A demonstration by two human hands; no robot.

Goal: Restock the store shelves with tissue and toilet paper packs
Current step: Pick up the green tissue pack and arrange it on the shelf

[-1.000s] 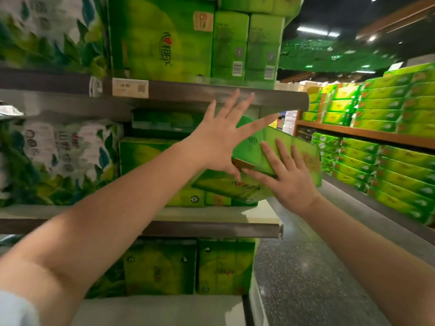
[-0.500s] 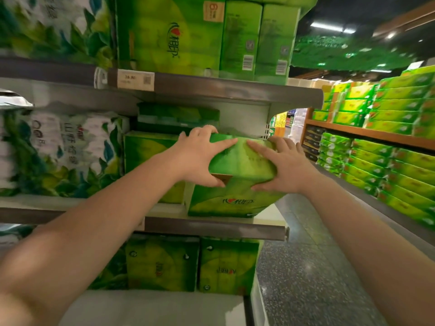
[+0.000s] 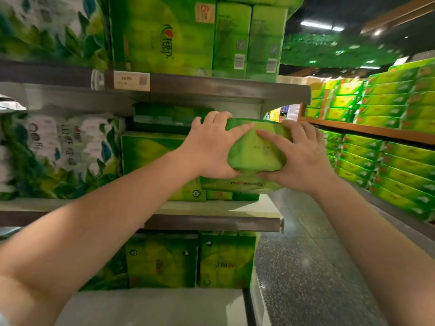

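- Tissue pack [image 3: 256,150], green soft wrap, sits between your two hands at the right end of the middle shelf [image 3: 211,222], raised just above the shelf board as far as I can judge.
- Your left hand [image 3: 209,149] grips its left end, fingers curled over the top, thumb under the near edge.
- Your right hand [image 3: 296,156] grips the right end, fingers laid across the top, thumb low on the near side.
- Pack's long axis runs left-right, parallel to the shelf edge; both hands equally near, one per end.
- Open slot lies straight ahead and down, right of the stocked green pack [image 3: 153,161]; the two look just beside each other, contact unclear.
- Next move likely: push forward and lower, keeping it square to the neighbour.
- Risk: right end overhangs the shelf end above the floor [image 3: 306,267].
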